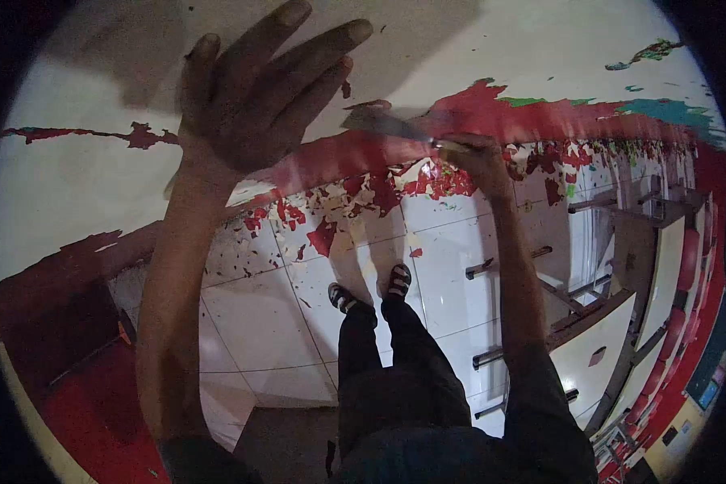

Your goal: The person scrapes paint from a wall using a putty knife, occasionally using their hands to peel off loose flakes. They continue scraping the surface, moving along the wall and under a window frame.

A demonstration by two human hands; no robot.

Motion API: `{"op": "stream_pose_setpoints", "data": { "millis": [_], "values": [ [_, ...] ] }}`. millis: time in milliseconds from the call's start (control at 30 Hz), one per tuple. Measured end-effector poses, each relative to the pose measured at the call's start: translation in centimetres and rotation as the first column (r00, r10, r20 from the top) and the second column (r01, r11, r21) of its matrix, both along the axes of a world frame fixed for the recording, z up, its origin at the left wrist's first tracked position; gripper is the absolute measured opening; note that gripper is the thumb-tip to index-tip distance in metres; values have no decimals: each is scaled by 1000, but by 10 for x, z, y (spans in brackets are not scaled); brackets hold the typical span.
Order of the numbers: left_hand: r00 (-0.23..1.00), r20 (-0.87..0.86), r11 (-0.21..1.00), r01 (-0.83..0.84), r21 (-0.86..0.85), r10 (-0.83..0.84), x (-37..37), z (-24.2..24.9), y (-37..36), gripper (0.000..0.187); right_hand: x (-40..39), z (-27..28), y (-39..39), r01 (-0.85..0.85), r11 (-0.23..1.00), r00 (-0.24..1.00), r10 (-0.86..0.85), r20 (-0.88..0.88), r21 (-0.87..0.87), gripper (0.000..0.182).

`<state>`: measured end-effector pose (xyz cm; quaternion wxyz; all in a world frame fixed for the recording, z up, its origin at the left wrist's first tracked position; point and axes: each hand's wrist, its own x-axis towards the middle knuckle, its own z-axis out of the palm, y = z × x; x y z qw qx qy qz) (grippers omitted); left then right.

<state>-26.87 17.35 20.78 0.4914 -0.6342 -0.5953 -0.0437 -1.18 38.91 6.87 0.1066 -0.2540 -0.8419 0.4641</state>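
My left hand (250, 105) is spread with its fingers apart against the pale wall (427, 48), high on the left. In my right hand (480, 165) is a paint scraper (387, 125), its fingers wrapped round the handle. The scraper's wide blade points left and lies over the wall near the edge of the red paint band (508, 113). Around the blade the paint has a ragged edge, with patches of green and teal (669, 111) to the right.
Red and cream paint flakes (355, 194) litter the white tiled floor (274, 323) along the wall's foot. My sandalled feet stand on the tiles. Tables (597, 347) lie tipped at the right, near red chairs (678, 315). A dark box-like shape (64, 323) stands at the left.
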Motion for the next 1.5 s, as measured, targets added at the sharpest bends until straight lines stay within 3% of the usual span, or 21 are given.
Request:
{"op": "stream_pose_setpoints", "data": {
  "millis": [67,167,200,300,400,500,633,733,833,867,967,1000,1100,1133,1233,1267,1367,1500],
  "values": [
    [999,-38,1000,14,21,-13,-2,2,2,23,3,-6,-5,64,997,997,-66,-40,-41,27],
    [994,-105,998,29,57,-23,-8,3,8,24,25,-24,11,141,831,955,-257,-147,-538,27],
    [996,-89,999,28,38,-25,-8,5,7,25,17,-26,6,227,864,964,-265,-22,-449,27],
    [999,-33,1000,24,8,-24,-7,-1,1,28,25,-28,0,223,875,970,-244,4,-429,27],
    [999,-18,999,-43,-5,43,-6,-3,-1,31,46,-55,22,180,762,890,-395,-226,-622,28],
    [998,-45,999,-44,-13,43,-8,0,-1,34,17,-54,15,144,862,962,-237,-134,-485,28],
    [998,-39,999,-50,-20,49,-5,-1,-3,36,47,-62,23,116,813,951,-257,-171,-571,29],
    [999,-34,999,-43,-28,42,-7,-1,-3,37,5,-28,4,-3,970,992,-29,-126,-243,31],
    [998,64,999,-27,-38,30,4,5,-1,14,-8,-18,-7,-25,948,985,-32,-172,-317,30],
    [998,56,999,-26,-31,27,5,6,2,14,4,-19,2,41,937,995,-69,-69,-348,27],
    [999,-3,999,-36,-15,36,0,7,2,18,38,-57,25,73,821,960,-212,-184,-566,26],
    [999,-34,999,-33,-18,32,-2,8,2,22,22,-46,13,103,856,958,-223,-182,-506,24],
    [997,-62,998,-48,-39,45,3,6,-1,26,-20,-7,-16,-69,899,982,-15,-189,-433,20],
    [996,-70,998,-53,-44,50,3,8,-1,25,-20,-5,-19,-42,917,979,-40,-198,-396,17],
    [998,-28,999,-49,10,49,3,3,2,15,22,-60,8,122,694,959,-265,-95,-710,20],
    [999,-29,999,-42,18,43,1,5,2,15,20,-67,-3,147,660,907,-387,-165,-736,26],
    [999,-17,999,-37,9,37,4,3,2,16,-9,-72,-8,-23,824,971,-116,-209,-566,29],
    [994,-109,1000,-14,7,15,0,9,5,25,12,-83,-23,262,822,953,-303,1,-506,27]
  ]
}}
